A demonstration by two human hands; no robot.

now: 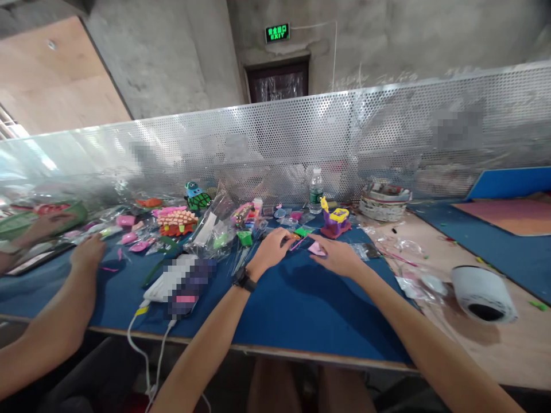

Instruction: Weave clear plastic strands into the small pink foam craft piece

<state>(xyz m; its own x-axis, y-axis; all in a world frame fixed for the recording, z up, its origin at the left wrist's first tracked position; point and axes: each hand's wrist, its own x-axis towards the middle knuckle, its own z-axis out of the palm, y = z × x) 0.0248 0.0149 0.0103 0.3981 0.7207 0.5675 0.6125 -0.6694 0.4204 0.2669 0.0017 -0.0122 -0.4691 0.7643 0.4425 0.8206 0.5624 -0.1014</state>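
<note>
Pinching a small pale-pink piece (317, 249), material unclear, in the right hand (333, 255), with thumb and fingers nearly meeting around it, apparently for steadying it low over the dark blue mat (322, 321). Curling the left hand (278, 246) just opposite, with thumb and fingers drawn close together near a thin pink stick (296, 245) and a small orange item (297, 236); being unable to tell whether gripping either. Bringing both hands so near each other probably for handling small parts from two sides. Having a bright green lump (302, 231) lying just beyond the fingertips and a purple-and-yellow modelled figure (336, 218) standing beyond the right hand, presumably within easy reach. Having a clear plastic bottle (315, 194) standing upright farther back on the bench (520, 355), perhaps for leaving elbow room.
</note>
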